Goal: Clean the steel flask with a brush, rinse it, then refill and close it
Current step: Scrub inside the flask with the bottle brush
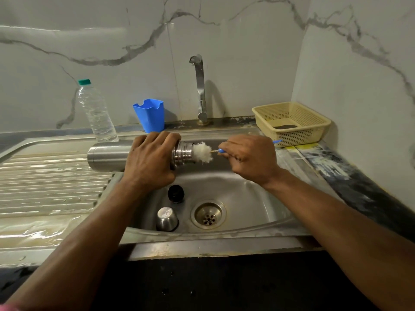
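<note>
My left hand [150, 160] grips the steel flask [107, 157] near its threaded neck and holds it lying sideways over the sink, mouth pointing right. My right hand [249, 158] grips the blue handle of a bottle brush [202, 152]. The white bristle head sits right at the flask's open mouth, mostly outside it. On the sink floor lie the black stopper [176, 193] and the steel cap cup [167, 218], upside down.
The steel sink [247, 198] has a drain [208, 213] in the middle and a ribbed drainboard to the left. A tap [200, 88] stands behind, no water running. A clear water bottle [96, 113], a blue holder [149, 115] and a beige basket [292, 123] line the back.
</note>
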